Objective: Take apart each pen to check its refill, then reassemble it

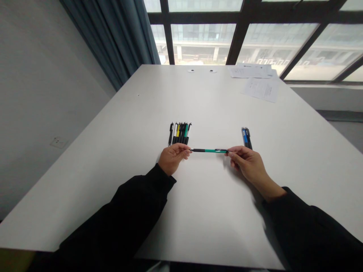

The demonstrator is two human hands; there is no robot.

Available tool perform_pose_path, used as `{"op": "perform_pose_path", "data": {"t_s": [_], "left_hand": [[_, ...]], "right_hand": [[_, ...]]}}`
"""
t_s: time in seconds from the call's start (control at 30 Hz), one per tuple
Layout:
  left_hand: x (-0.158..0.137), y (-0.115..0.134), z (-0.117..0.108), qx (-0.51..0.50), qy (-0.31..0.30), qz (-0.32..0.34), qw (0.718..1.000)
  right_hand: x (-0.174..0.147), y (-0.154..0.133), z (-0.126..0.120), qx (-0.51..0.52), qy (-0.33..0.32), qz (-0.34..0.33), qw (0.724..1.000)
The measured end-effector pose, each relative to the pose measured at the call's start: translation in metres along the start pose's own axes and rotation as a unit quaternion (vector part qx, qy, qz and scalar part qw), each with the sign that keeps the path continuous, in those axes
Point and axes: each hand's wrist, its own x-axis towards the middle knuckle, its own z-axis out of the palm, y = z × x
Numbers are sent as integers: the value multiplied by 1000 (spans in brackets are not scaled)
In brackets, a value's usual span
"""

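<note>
A green pen (210, 150) with a black grip and a clip lies level between my two hands, above the table. My left hand (175, 156) pinches its tip end. At the clip end, my right hand (246, 162) holds it between thumb and fingers. Just beyond my left hand lies a row of several pens (180, 132), black, white, yellow and green, side by side; their near ends are partly hidden by the hand. Behind my right hand, a smaller group of pens (245, 136), blue and black, is partly covered by my fingers.
The white table (198, 211) stretches away toward the windows (204, 41). Papers (261, 88) lie at its far right corner, and two small round fittings (191, 71) sit near the far edge. A blue curtain (119, 41) hangs at the left beside a grey wall with a socket (59, 142).
</note>
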Motion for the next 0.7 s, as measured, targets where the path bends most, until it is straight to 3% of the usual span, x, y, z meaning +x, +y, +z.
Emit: {"op": "perform_pose_path", "data": {"t_s": [0.7], "left_hand": [[0, -8, -1, 55, -20, -7, 998]], "right_hand": [[-3, 3, -2, -26, -58, -17, 998]]}}
